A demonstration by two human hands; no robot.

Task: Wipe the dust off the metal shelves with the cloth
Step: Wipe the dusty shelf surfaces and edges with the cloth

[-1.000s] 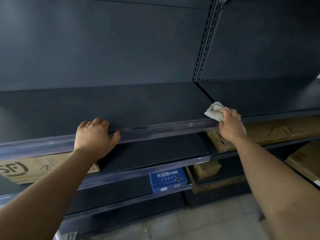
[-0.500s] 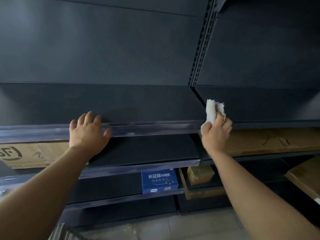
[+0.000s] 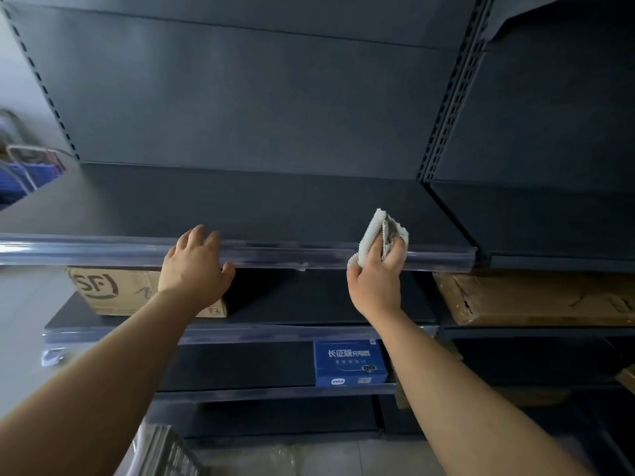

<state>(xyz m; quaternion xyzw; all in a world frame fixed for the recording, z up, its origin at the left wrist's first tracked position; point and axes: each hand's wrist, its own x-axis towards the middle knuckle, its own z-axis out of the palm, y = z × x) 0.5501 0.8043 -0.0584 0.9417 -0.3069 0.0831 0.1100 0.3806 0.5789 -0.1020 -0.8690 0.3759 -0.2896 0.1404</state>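
Two bays of dark metal shelving (image 3: pixel 275 108) fill the view, divided by one perforated upright (image 3: pixel 453 87), with a second upright (image 3: pixel 37 84) at the left edge. In the left bay three shelves show one under another. The top shelf (image 3: pixel 309 207) is the one being worked on, and one clear plastic strip (image 3: pixel 103 250) runs along its front edge. Two cardboard boxes show plainly. The larger one (image 3: pixel 532 297) lies on the second level of the right bay, and the smaller one (image 3: pixel 113 290), printed with "SF", sits on the second shelf of the left bay. One blue box (image 3: pixel 348 364) stands on the third shelf, below the right forearm. Two bare hands reach up to the top shelf. The left hand (image 3: pixel 194 266) lies over the front edge, its grip slack, fingers nearly straight on the shelf top, thumb below the strip, holding nothing. The right hand (image 3: pixel 376 280) has its grip closed round the one cloth (image 3: pixel 372 231), a crumpled pale rag. The rag sticks up above the fingers at the front edge of the top shelf, toward its right end. Whether it touches the metal cannot be told.
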